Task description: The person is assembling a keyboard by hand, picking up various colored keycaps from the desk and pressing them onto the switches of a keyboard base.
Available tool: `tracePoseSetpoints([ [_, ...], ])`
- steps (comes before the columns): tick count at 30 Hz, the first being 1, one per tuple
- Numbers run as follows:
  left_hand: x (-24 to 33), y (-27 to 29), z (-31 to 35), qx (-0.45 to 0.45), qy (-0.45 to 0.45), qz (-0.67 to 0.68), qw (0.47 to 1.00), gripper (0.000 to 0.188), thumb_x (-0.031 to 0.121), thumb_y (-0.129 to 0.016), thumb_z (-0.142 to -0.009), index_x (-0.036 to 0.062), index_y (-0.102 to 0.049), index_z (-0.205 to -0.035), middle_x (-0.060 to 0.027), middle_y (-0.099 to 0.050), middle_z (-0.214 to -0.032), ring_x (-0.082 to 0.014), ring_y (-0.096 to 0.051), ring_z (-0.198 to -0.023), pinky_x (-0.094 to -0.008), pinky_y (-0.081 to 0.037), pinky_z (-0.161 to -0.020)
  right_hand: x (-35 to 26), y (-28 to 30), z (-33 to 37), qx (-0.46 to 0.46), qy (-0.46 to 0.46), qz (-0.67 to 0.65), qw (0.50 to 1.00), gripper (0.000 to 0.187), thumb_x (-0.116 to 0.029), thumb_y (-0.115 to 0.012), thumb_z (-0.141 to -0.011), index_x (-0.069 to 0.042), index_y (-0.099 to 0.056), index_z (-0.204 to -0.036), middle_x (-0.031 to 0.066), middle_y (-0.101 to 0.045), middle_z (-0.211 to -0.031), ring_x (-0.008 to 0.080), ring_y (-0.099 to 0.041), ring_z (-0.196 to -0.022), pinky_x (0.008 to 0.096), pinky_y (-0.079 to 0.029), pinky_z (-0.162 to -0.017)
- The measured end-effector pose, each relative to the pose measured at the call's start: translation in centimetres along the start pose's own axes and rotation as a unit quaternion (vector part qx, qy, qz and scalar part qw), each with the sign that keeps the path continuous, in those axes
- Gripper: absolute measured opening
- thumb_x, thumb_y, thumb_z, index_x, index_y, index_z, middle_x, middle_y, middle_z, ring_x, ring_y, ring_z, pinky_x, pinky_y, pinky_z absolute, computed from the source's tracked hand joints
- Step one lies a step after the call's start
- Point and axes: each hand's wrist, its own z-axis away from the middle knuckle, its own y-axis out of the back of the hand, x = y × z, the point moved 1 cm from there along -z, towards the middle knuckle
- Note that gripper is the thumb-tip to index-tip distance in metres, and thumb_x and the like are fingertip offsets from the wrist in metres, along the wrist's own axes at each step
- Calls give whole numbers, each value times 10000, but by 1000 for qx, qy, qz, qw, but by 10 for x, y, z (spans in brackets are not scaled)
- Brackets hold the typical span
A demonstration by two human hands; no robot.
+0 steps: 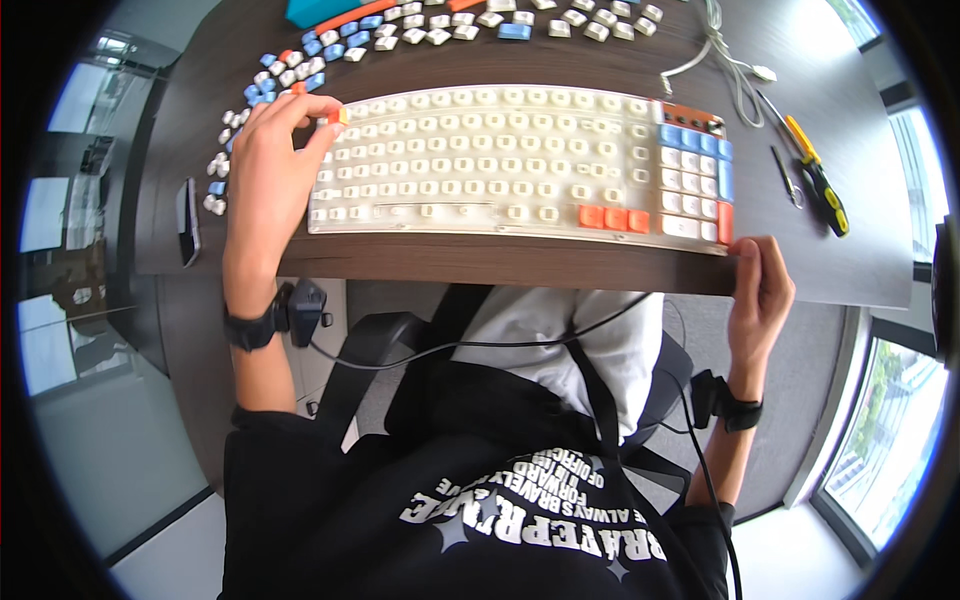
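Note:
A white keyboard (470,165) lies along the near edge of the dark table. Most of its key positions are uncapped. White, blue and orange-red keycaps cover the number block (690,180) at the right, and a few orange-red keycaps (613,218) sit along the bottom row. At the upper left corner, my left hand (275,155) pinches an orange keycap (340,116) between thumb and forefinger. Whether that keycap touches the board is unclear. My right hand (762,285) has its fingers closed at the lower right corner of the keyboard, by the table edge.
Loose white and blue keycaps (385,43) spread behind and left of the keyboard, near a teal box (318,10). A phone-like flat object (188,222) lies far left. At right are a coiled cable (735,75), a yellow-black screwdriver (822,180) and a slim metal tool (787,178).

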Motion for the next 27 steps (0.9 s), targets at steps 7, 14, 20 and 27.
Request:
tracePoseSetpoints([
  [7,119,-42,16,-14,-217,160,963,220,63,-813,-820,37,-750,-1029,-83,-710,-963,-265,-656,-952,-363,-525,-857,-1,0,0,-2,3,17,1000,203,-104,-560,-1058,2,-643,-906,0,-501,-649,53,-406,-591,250,-338,-539],
  [14,152,-76,12,-4,-262,197,945,185,43,-805,-818,52,-746,-994,-87,-687,-944,-282,-646,-951,-393,-545,-828,-4,0,-1,-2,10,15,1000,185,-81,-578,-1037,9,-635,-885,39,-541,-648,85,-436,-568,268,-376,-541],
  [20,159,-79,11,-13,-251,223,942,141,42,-803,-818,31,-739,-944,-79,-669,-910,-274,-635,-890,-390,-532,-789,-4,2,-1,-6,5,13,1000,180,-77,-590,-1030,7,-630,-876,50,-568,-649,100,-455,-550,271,-390,-538],
  [27,156,-83,20,-7,-232,232,945,117,44,-795,-825,29,-735,-925,-84,-656,-903,-272,-632,-866,-392,-527,-784,-6,2,-1,2,16,12,1000,163,-66,-596,-1018,2,-630,-874,57,-561,-641,107,-459,-539,281,-394,-533],
])
